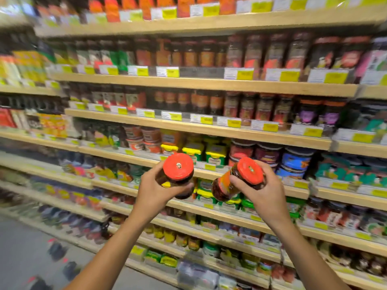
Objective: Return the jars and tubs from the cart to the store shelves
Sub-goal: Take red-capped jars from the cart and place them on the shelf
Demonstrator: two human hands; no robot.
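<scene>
1. Left hand, raised at about 6 o'clock of centre frame, fingers and thumb curled round a dark jar with a red lid.
2. That left jar held in the air in front of the shelves, long axis tipped toward the camera, red lid facing up and back at the viewer, base pointing away toward the shelving.
3. Right hand, at 3 o'clock of the left hand, gripping a second jar near its lid end, thumb across the glass.
4. Second jar tilted, long axis running from 1 o'clock at its red lid down to 7 o'clock at its base, orange label showing on the side.
5. The two jars near each other, not touching, lids at much the same height.
6. Behind them, wooden store shelves packed with jars, tubs and packets, yellow price tags along the front edges; all heavily blurred.
7. Grey floor at 8 o'clock.
</scene>
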